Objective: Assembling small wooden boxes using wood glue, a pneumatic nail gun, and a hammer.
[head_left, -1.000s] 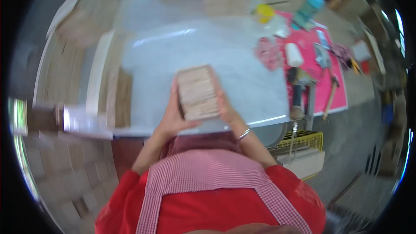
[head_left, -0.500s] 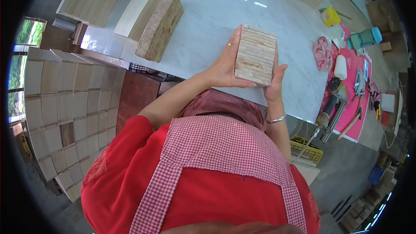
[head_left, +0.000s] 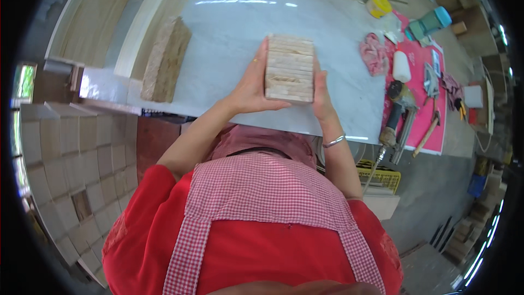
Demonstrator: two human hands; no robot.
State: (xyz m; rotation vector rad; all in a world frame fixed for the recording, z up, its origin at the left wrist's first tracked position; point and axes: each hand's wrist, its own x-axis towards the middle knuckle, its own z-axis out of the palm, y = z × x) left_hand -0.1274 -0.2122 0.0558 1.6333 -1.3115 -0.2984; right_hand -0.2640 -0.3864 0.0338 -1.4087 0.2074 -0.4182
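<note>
A block-like stack of thin, pale wooden strips (head_left: 289, 68) is clasped between my two hands over the white worktop (head_left: 229, 33). Its striped end, made of many layered edges, faces up toward me. My left hand (head_left: 251, 87) presses along the left side, with the thumb across the near lower edge. On the opposite side, my right hand (head_left: 323, 95) grips with the thumb up along the stack; its other fingers are mostly hidden. Whether the stack touches the worktop I cannot tell. A longer bundle of rough brown wood (head_left: 166, 63) lies on the worktop to the left.
Long pale boards (head_left: 144, 27) stand behind that bundle. At right, a pink sheet (head_left: 431, 98) carries a nail gun with a hose (head_left: 398, 101), a hammer (head_left: 427, 134), a white roll (head_left: 401, 65) and a pink cloth (head_left: 373, 54). Stacked wooden blocks (head_left: 71, 153) rise at lower left.
The view has turned, so the worktop and tools sit further left in it. The stack now looks straighter and less tilted. Both hands keep their hold on it.
</note>
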